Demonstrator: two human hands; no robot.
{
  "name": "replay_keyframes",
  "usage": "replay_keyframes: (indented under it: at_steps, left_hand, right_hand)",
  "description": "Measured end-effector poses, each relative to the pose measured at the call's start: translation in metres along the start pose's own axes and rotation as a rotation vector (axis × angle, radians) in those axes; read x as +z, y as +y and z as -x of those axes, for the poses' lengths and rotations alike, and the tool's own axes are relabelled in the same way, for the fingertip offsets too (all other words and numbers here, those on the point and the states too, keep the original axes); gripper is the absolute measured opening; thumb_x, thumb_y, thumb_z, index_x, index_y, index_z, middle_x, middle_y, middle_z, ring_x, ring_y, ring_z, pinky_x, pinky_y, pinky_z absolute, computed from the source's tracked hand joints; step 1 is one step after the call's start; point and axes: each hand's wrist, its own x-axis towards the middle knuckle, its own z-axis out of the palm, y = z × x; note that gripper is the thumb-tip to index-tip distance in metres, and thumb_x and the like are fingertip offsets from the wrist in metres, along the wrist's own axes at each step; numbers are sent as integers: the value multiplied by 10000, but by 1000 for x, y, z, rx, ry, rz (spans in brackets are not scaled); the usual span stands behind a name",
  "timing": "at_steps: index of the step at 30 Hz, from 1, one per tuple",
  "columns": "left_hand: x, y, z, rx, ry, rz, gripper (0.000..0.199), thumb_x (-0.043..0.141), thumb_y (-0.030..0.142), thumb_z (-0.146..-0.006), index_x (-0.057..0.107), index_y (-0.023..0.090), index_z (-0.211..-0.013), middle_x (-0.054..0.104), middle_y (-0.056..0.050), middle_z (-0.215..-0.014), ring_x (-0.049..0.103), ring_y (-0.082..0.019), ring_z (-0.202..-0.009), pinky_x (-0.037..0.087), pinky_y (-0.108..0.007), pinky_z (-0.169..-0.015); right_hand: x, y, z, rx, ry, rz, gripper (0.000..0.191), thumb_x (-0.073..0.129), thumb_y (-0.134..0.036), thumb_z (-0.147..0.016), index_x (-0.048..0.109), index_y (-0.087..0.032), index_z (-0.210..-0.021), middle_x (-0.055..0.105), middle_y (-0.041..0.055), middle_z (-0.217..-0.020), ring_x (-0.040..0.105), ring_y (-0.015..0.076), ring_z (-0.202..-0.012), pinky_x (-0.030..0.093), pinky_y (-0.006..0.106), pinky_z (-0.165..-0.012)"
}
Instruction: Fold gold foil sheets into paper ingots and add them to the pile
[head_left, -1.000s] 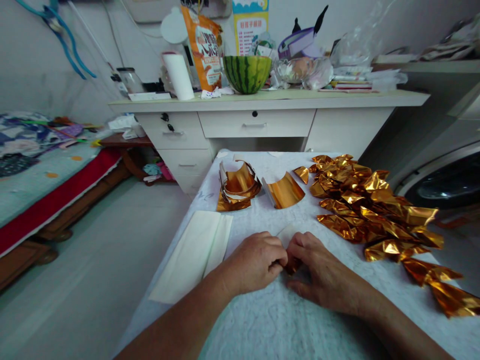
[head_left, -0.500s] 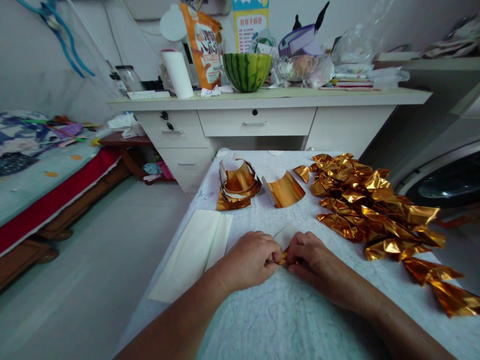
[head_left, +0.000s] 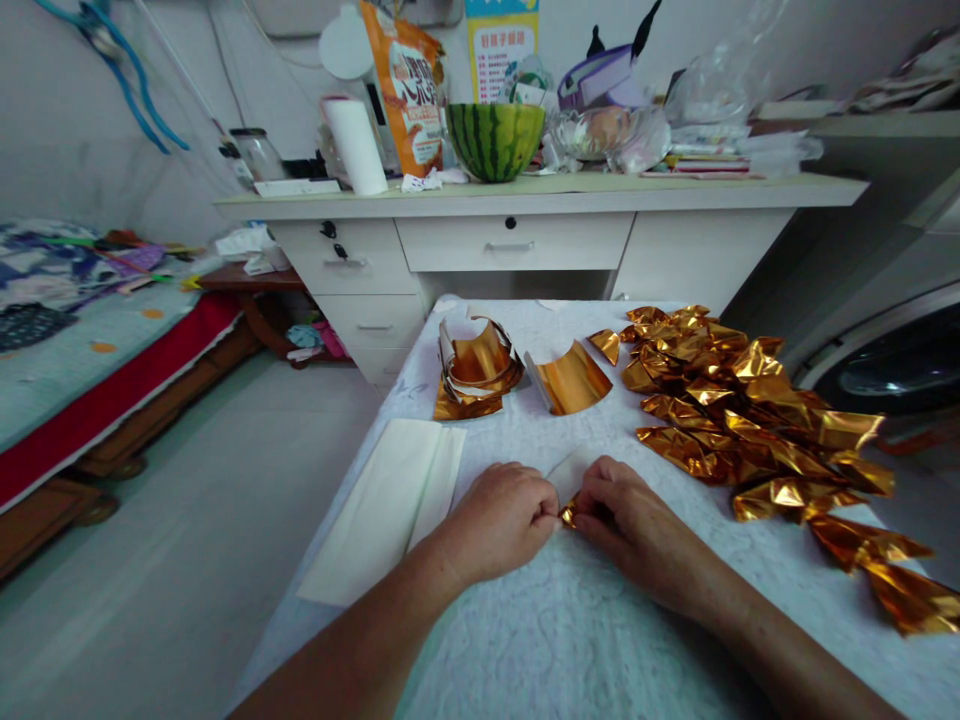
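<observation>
My left hand point(head_left: 517, 515) and my right hand point(head_left: 619, 510) meet near the middle of the cloth-covered table, both closed in a pinch. Between them is a small piece of gold foil point(head_left: 569, 514), gripped by the fingertips of both. A white sheet point(head_left: 570, 472) lies just behind the fingers. Beyond my hands rest a curled stack of gold foil sheets point(head_left: 480, 365) and a single curved gold sheet point(head_left: 574, 380). On the right is a heap of twisted gold foil pieces point(head_left: 720, 400). Folded pale paper point(head_left: 375, 510) lies left of my left hand.
Behind the table stands a white desk point(head_left: 517, 240) carrying a watermelon-patterned bowl point(head_left: 495, 142), an orange bag point(head_left: 409, 95) and a white roll point(head_left: 356, 147). A bed point(head_left: 90, 370) is at the left, a washing machine point(head_left: 892, 345) at the right.
My hands have shifted very slightly, with the fingers of my right hand a little higher. More of the small foil piece shows between them.
</observation>
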Motion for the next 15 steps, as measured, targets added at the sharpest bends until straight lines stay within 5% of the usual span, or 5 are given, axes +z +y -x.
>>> replay_keyframes:
  at_steps: [15]
  left_hand:
    - [3,9,0,-97,20,-130,144,545,160,-802,570,185,-663,624,-4,-704,563,-168,-721,392,-292,-698]
  right_hand:
    - [8,-2,-3,38,113,10,182,527,-72,-811,534,-186,-668,514,43,-811,520,178,-737,435,312,-647]
